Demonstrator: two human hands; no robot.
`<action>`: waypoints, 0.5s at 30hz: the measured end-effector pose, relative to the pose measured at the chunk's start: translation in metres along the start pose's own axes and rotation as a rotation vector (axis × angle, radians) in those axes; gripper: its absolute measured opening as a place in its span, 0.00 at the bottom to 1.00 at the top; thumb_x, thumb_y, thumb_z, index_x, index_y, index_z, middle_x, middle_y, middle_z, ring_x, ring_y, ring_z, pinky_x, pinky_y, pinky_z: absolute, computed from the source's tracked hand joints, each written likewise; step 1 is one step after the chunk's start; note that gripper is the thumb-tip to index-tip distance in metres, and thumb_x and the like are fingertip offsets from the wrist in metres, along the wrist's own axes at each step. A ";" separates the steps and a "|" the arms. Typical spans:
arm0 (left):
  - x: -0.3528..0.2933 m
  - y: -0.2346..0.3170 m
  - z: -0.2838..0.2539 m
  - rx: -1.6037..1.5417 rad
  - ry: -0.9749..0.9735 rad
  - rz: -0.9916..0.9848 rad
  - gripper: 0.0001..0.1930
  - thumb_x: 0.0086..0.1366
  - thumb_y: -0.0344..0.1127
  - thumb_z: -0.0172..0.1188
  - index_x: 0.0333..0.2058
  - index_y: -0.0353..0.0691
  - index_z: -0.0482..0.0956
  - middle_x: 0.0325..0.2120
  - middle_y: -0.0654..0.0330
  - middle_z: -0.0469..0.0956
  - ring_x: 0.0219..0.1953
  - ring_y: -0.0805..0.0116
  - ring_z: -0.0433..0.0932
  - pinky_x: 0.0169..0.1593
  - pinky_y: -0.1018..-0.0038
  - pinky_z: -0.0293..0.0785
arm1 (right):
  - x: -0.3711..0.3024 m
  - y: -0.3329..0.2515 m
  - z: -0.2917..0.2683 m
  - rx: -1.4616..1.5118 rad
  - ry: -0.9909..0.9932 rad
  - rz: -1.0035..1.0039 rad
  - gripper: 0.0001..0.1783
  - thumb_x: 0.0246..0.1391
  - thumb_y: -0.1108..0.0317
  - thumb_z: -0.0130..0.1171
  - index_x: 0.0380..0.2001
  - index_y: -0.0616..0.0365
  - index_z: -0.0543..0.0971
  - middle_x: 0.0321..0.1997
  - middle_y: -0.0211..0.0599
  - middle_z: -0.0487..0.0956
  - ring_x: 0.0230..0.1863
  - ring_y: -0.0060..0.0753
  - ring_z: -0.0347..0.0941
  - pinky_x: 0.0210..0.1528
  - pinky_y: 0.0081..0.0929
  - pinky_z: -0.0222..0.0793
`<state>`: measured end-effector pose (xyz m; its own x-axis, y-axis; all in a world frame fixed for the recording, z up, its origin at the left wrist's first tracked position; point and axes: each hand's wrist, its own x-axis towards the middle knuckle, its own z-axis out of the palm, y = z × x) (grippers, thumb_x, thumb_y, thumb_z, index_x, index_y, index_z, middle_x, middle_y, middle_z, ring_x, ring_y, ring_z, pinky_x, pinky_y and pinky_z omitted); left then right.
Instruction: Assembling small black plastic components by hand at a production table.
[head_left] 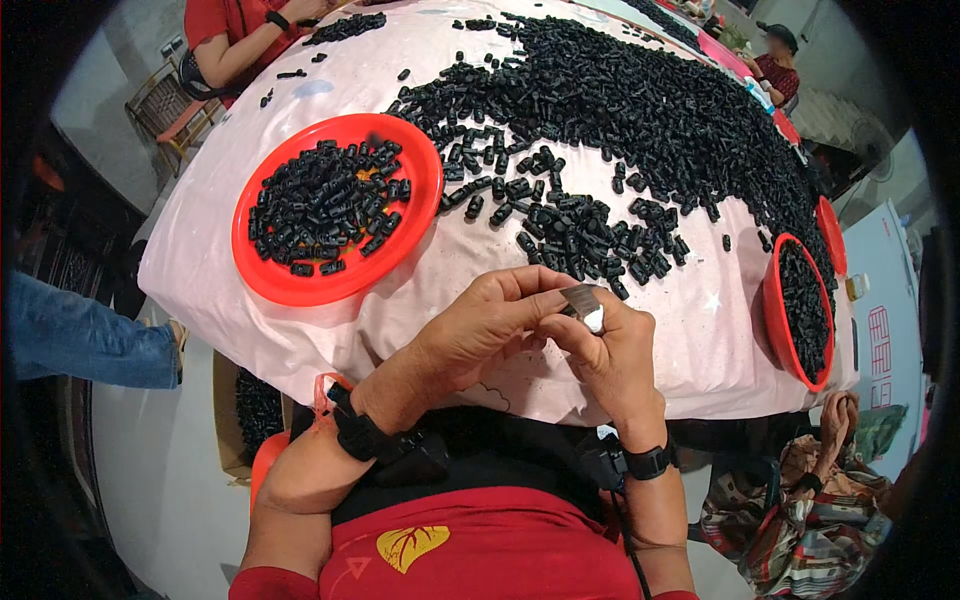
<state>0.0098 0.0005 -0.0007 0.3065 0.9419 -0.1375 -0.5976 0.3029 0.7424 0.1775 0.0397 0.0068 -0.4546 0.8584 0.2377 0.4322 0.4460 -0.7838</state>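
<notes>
Both my hands meet over the near edge of the cloth-covered table. My right hand [618, 352] is closed on a small flat metal blade [580, 296] with a shiny, pale lower part. My left hand [480, 325] is closed in a pinch against it, thumb and fingertips touching the blade side; anything between those fingers is hidden. Just beyond my hands lies a loose cluster of small black plastic parts [575, 235]. To the left, a round red tray [420, 240] holds many more of the same black parts.
A large heap of black parts [640, 100] spreads over the pink cloth [350, 350]. A red bowl [775, 320] of parts stands at the right edge. Other people sit around the table, one at the far left [215, 45]. A cardboard box [232, 420] sits below.
</notes>
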 end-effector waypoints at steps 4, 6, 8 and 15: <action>-0.001 0.001 0.001 0.009 0.011 -0.003 0.14 0.66 0.37 0.55 0.46 0.37 0.72 0.37 0.64 0.76 0.37 0.80 0.75 0.43 0.81 0.74 | 0.001 0.003 0.001 -0.016 0.008 -0.024 0.21 0.45 0.49 0.66 0.24 0.58 0.78 0.14 0.40 0.75 0.16 0.39 0.74 0.19 0.30 0.65; -0.001 0.000 0.001 0.017 0.021 -0.004 0.14 0.66 0.37 0.55 0.47 0.37 0.72 0.37 0.64 0.76 0.37 0.80 0.75 0.44 0.81 0.73 | 0.000 -0.001 0.002 0.012 -0.011 -0.010 0.21 0.45 0.48 0.66 0.24 0.58 0.78 0.14 0.41 0.75 0.17 0.39 0.74 0.20 0.30 0.66; -0.001 -0.002 -0.002 0.017 0.014 0.013 0.14 0.66 0.37 0.55 0.47 0.38 0.72 0.38 0.65 0.76 0.37 0.80 0.75 0.42 0.81 0.73 | 0.000 -0.004 0.001 0.041 -0.032 0.002 0.22 0.45 0.48 0.66 0.24 0.58 0.78 0.15 0.41 0.75 0.17 0.39 0.74 0.20 0.30 0.66; -0.003 0.007 -0.002 -0.101 -0.018 -0.024 0.13 0.65 0.35 0.56 0.46 0.39 0.72 0.33 0.67 0.75 0.30 0.82 0.72 0.35 0.86 0.70 | 0.001 -0.012 -0.006 0.142 0.115 -0.106 0.11 0.49 0.67 0.65 0.34 0.60 0.77 0.23 0.30 0.78 0.25 0.14 0.71 0.26 0.16 0.67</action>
<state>0.0035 -0.0004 0.0034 0.3344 0.9317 -0.1417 -0.6614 0.3391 0.6690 0.1764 0.0367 0.0202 -0.3964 0.8354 0.3807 0.2691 0.5022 -0.8218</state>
